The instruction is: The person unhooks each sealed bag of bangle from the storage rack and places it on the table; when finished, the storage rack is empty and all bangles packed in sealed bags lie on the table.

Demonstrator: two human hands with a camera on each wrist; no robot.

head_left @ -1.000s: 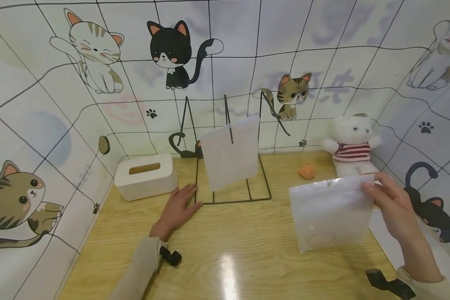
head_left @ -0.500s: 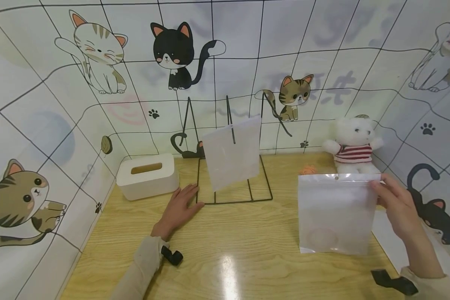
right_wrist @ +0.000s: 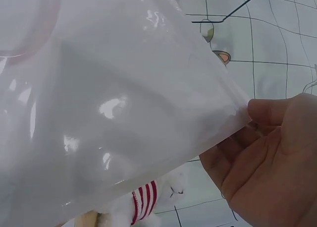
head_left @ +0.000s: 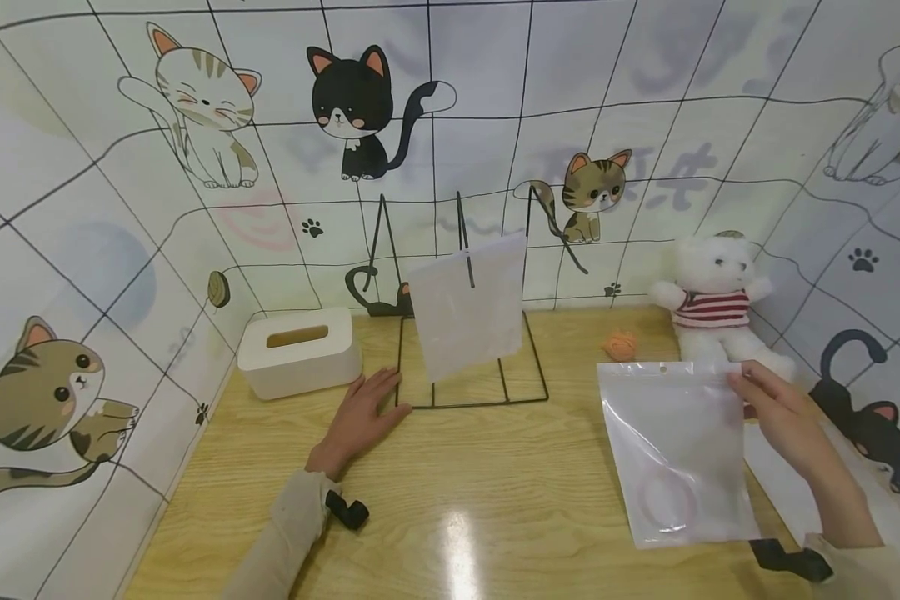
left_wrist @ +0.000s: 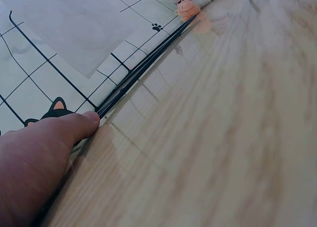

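My right hand pinches the upper right corner of a translucent white zip bag, thumb in front and fingers behind. The bag hangs tilted over the right side of the table, and a faint pinkish ring shows through its lower part. My left hand lies on the tabletop with fingers extended, touching the left front corner of a black wire display rack. In the left wrist view its thumb rests against the base wire. A similar pale bag hangs from the rack's middle hook.
A white tissue box stands left of the rack. At the back right are an orange yarn ball and a white teddy bear in a striped top. A white sheet lies under the right forearm. Cat-printed walls enclose the table.
The bag in my right hand has turned and its lower edge has come down and nearer. The yarn ball, partly covered half a second ago, shows again. My left hand stays at the rack.
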